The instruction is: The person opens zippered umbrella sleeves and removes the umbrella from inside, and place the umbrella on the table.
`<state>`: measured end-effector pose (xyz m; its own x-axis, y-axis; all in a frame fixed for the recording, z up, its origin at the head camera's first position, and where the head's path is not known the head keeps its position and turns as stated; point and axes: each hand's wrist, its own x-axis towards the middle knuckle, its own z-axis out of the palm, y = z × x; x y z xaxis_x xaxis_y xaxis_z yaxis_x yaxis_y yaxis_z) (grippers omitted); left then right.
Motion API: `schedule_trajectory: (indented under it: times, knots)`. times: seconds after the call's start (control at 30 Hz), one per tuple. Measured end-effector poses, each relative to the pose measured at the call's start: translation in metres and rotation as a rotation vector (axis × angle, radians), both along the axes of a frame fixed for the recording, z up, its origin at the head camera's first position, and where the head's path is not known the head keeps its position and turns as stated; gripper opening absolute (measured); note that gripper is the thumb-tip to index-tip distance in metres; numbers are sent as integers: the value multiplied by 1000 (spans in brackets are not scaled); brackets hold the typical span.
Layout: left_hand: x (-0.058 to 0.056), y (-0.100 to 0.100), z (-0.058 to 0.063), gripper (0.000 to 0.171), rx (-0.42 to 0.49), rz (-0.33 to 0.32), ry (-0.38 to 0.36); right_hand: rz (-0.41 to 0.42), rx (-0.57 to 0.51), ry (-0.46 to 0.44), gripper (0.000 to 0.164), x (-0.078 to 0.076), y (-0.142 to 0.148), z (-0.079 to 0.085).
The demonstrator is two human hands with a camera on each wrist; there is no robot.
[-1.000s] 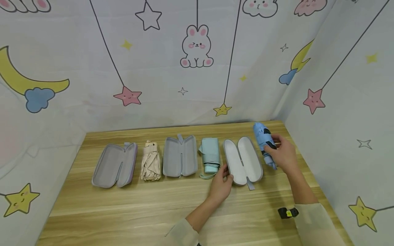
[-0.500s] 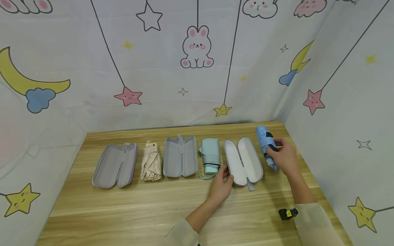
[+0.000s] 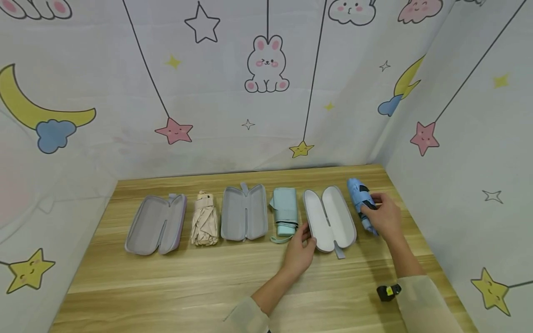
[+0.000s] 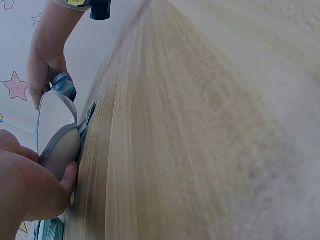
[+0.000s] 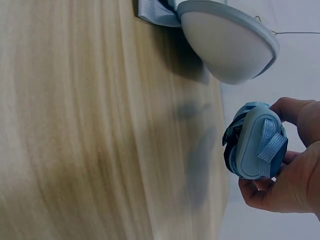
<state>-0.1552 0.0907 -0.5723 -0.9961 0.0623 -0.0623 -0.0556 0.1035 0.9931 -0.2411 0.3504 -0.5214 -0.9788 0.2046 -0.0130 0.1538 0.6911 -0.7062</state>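
A folded blue umbrella (image 3: 356, 190) with dark patches is gripped by my right hand (image 3: 385, 218), thumb on one side and fingers on the other. Its oval handle end with a woven strap (image 5: 270, 145) faces the right wrist camera, over the table. Just left of it lies an unzipped case (image 3: 341, 217) with a white lining, spread in two halves. My left hand (image 3: 299, 252) holds this case at its near left corner. In the left wrist view, the thumb (image 4: 69, 177) presses the case's end from the table side.
Left of the white-lined case lie a mint folded umbrella (image 3: 285, 203), an open grey case (image 3: 233, 217), a beige folded umbrella (image 3: 205, 222) and another open case (image 3: 143, 226) with a purple outside. A patterned curtain (image 3: 216, 101) stands behind the wooden table (image 3: 175, 286).
My right hand has brought the blue umbrella a little toward me, and its far end now sits lower in the head view. The left hand keeps its place on the case.
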Motion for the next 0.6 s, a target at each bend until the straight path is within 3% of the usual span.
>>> schedule_trajectory:
  times: [0.6]
  knots:
    - [-3,1,-3,54,-13,4,-27,-2,64,8,57,1,1,-21]
